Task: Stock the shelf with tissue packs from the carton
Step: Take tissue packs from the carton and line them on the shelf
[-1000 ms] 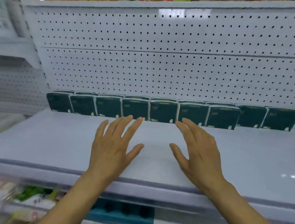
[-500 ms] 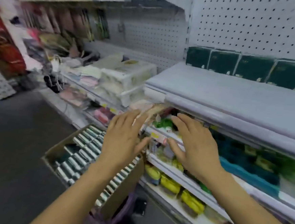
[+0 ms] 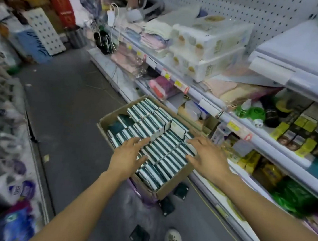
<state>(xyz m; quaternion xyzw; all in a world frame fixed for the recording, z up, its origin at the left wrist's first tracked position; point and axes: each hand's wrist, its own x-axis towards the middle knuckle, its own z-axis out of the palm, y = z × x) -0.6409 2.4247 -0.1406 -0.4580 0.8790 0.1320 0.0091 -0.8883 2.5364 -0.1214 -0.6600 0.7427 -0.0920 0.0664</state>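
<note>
Over the carton's near corner, the left hand (image 3: 128,155) and right hand (image 3: 206,158) hover with fingers spread, holding nothing. The packs (image 3: 159,150) fill the carton (image 3: 169,189) on edge. This looks like the reach; next, clasp a row between both palms, then lift to the shelf (image 3: 300,53).

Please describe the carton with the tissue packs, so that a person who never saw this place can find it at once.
Look at the grey aisle floor beside the long white shelves. There stands an open brown carton, just under both outstretched hands. Nothing else near it is packed with rows of dark green and white tissue packs.
</note>
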